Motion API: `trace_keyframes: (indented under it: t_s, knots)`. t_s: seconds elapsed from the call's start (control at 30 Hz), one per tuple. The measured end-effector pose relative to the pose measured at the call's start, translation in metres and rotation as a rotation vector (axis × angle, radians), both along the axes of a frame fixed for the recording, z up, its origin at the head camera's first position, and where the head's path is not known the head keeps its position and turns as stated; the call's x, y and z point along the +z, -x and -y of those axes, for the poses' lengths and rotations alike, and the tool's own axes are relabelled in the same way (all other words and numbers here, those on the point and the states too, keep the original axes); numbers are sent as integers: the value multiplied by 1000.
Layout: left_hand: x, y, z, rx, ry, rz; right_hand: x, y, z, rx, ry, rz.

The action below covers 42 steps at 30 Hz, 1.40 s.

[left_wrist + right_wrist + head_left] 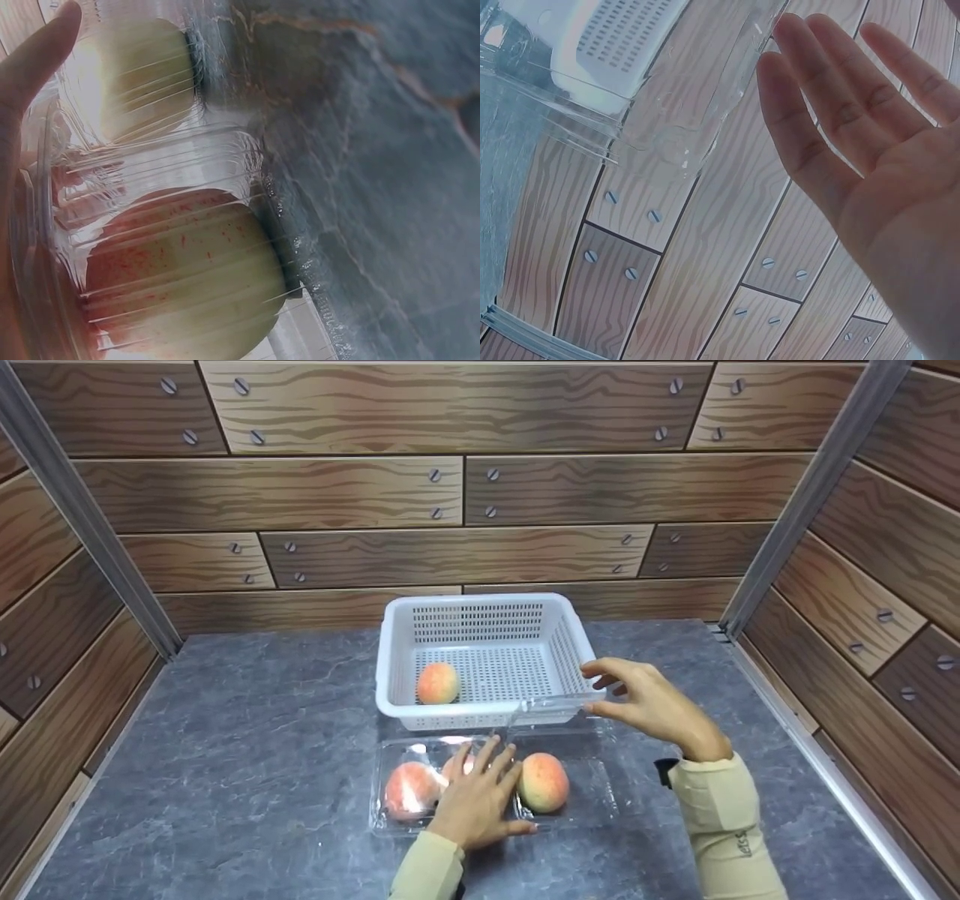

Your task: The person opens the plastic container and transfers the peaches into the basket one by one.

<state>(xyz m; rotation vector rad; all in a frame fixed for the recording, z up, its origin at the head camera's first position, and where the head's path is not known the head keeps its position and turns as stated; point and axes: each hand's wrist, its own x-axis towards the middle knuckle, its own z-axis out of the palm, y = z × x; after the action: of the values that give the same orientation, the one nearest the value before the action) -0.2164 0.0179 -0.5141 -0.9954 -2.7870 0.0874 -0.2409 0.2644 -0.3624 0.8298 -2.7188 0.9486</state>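
My left hand lies with spread fingers on a clear plastic clamshell box. Inside that box sit a peach and another peach, the latter partly under my fingers. To its right, a third peach rests in an open clear compartment; I cannot tell whether this is a separate box. A clear lid stands raised behind it. Beside the lid's right end is my right hand, thumb and fingers apart. In the right wrist view its fingers look straight, near the lid edge.
A white perforated basket stands right behind the boxes, with one peach in its left front part. The grey marbled tabletop is bordered by wood-patterned walls and metal edge strips.
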Motion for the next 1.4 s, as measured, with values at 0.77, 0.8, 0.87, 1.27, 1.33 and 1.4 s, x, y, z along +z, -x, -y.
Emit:
trace_keyframes:
  t_s: [0.77,0.8,0.87,1.27,1.33,1.4]
  knots:
    - [0,0,1,-12,-13,-15,-11,-16,3,115,105,5]
    - [0,0,1,-11,-14,-15,-13,-16,4,129,118,11]
    - [-1,0,1,-9,-15,-16,-15,-16,6,157,137,25]
    - [-1,0,1,-14,-40,-48,-9,-26,23,180,131,75]
    - [-2,0,1,-12,-39,-47,-2,-31,27,171,121,86]
    - [-2,0,1,-12,-42,-36,2,-34,30,167,112,98]
